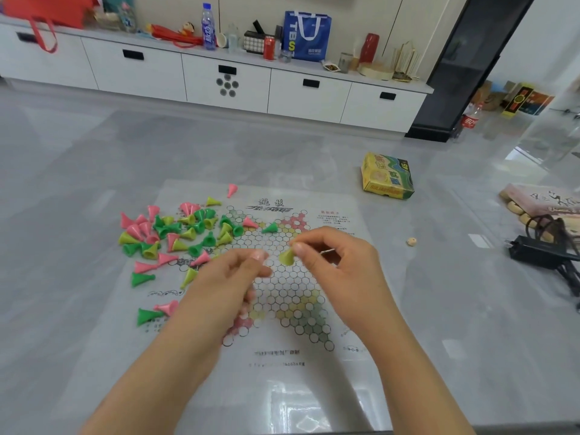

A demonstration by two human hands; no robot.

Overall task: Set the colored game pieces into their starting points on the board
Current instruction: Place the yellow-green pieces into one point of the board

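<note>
A thin paper board [314, 365] printed with a star of small circles is lying flat on the grey floor [94, 158]. Both hands are hovering over its middle. The right hand [342, 265] is pinching a yellow-green cone piece [287, 256] between thumb and forefinger, holding it tilted just above the circles near the centre of the star. The left hand [229, 277] is sitting just left of it with its fingers curled together; a pale pink shape is showing at the fingertips, but blur is making it impossible to tell whether that is a piece or only a nail, so what the hand holds cannot be told. The two hands are covering the middle and near-left part of the star, so the circles under them are hidden.

A loose heap of pieces [175, 233] in pink, dark green and yellow-green is lying on their sides across the far-left part of the board and spilling onto the floor beside it. A single pink piece [232, 189] is lying apart at the far edge. None is standing upright in a circle as far as can be seen. The printed text on the board is too faint to read.

Far right of the board, a yellow and green box [387, 177] is lying on the floor, and a small pale die [411, 241] is resting near the board's right edge. A black charger with cable [539, 252] is being cut off by the right frame edge.
</note>
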